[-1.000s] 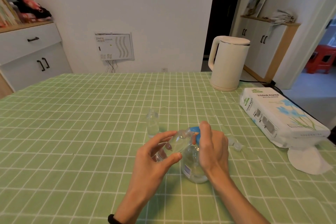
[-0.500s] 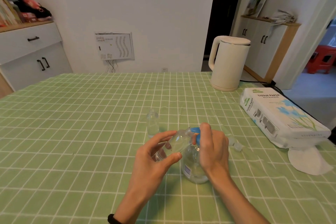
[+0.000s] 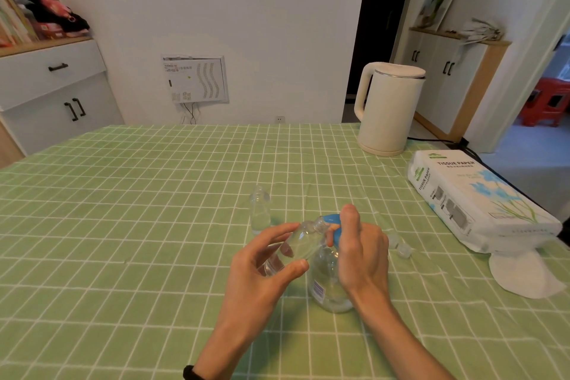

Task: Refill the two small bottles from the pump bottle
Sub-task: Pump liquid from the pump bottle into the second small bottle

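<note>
A clear pump bottle [image 3: 329,284] with a blue pump head [image 3: 332,220] stands on the green checked tablecloth. My left hand [image 3: 265,268] holds a small clear bottle [image 3: 297,246] tilted, its mouth up against the blue spout. My right hand [image 3: 361,250] is wrapped round the pump bottle's top, one finger lying on the pump head. A second small clear bottle [image 3: 260,210] stands upright and uncapped on the cloth, just beyond my left hand. Two small clear caps [image 3: 399,246] lie to the right of my right hand.
A white kettle [image 3: 389,108] stands at the table's far right. A pack of tissue paper [image 3: 475,203] lies along the right edge, with a loose white tissue [image 3: 524,274] in front of it. Cabinets line the room's left and right sides.
</note>
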The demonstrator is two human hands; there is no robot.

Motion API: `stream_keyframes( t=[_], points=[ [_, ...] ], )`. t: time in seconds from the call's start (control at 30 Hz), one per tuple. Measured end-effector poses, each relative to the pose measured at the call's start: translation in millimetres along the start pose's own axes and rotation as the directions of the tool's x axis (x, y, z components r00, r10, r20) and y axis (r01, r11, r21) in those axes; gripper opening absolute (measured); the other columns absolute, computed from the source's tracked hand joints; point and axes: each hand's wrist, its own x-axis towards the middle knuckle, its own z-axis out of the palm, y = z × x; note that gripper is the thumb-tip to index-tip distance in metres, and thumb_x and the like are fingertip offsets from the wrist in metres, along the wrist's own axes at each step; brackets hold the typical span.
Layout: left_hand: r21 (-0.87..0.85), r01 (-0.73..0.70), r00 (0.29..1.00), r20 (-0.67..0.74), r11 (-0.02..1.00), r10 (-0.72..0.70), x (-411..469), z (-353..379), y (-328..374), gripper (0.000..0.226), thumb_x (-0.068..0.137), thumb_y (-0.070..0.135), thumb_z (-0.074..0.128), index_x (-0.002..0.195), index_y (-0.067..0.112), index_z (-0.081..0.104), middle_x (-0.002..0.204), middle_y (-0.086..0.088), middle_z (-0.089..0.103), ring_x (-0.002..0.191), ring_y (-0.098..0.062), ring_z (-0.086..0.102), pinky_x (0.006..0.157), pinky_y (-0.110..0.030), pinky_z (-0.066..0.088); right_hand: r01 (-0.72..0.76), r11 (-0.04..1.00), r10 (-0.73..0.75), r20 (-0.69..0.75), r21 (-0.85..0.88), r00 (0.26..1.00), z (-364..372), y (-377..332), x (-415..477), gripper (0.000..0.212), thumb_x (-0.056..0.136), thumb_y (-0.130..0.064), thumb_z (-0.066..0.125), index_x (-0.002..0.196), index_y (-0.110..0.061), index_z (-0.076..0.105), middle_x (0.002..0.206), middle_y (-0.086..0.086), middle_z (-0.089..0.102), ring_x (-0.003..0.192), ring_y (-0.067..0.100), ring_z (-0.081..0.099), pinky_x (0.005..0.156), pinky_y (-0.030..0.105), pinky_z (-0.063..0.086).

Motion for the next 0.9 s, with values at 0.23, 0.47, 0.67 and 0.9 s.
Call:
stream_keyframes(
  t=[0.23, 0.47, 0.67, 0.9],
  points=[
    [-0.025, 0.018, 1.000, 0.024, 1.000, -0.017, -0.4, 0.8, -0.5, 0.054, 0.083, 0.001, 0.086, 0.117, 0.042, 0.077, 0.117, 0.008, 0.080, 0.111, -0.020, 0.074, 0.097, -0.039, 0.062, 0.057, 0.998, -0.057, 0.021, -0.010, 0.998, -1.0, -1.3, 1.9, 0.055, 0.081, -0.057, 0.026, 0.048, -0.029, 0.060, 0.044, -0.013, 0.057, 0.044, 0.008, 0.048, 0.056, 0.035, 0.039],
    [-0.034, 0.023, 1.000, 0.014, 0.999, -0.022, -1.2, 2.7, 3.4, 0.047, 0.077, 0.018, 0.084, 0.116, 0.044, 0.077, 0.116, 0.010, 0.081, 0.108, -0.018, 0.075, 0.096, -0.046, 0.063, -0.011, 1.000, 0.012, 0.002, -0.008, 1.000, -0.1, 1.1, 0.5, 0.070, 0.085, -0.069, 0.024, 0.052, -0.021, 0.062, 0.052, -0.013, 0.065, 0.052, 0.010, 0.058, 0.067, 0.040, 0.052],
    [-0.041, 0.020, 1.000, 0.005, 0.999, -0.020, -0.8, 2.2, 2.6, 0.047, 0.077, 0.018, 0.084, 0.117, 0.044, 0.077, 0.118, 0.010, 0.080, 0.109, -0.017, 0.075, 0.097, -0.046, 0.063, 0.007, 1.000, -0.007, -0.001, -0.017, 1.000, 0.0, 1.0, 0.6, 0.069, 0.086, -0.068, 0.024, 0.055, -0.021, 0.064, 0.054, -0.010, 0.067, 0.052, 0.010, 0.058, 0.066, 0.041, 0.052],
    [-0.046, 0.028, 1.000, 0.003, 0.999, -0.028, 0.3, 3.3, 2.9, 0.049, 0.077, 0.015, 0.086, 0.117, 0.042, 0.077, 0.119, 0.009, 0.080, 0.110, -0.018, 0.075, 0.098, -0.047, 0.062, 0.066, 0.998, -0.066, 0.015, -0.002, 0.998, -1.0, -0.6, 0.8, 0.058, 0.081, -0.056, 0.028, 0.045, -0.021, 0.055, 0.047, -0.012, 0.060, 0.045, 0.007, 0.051, 0.056, 0.034, 0.038]
  ],
)
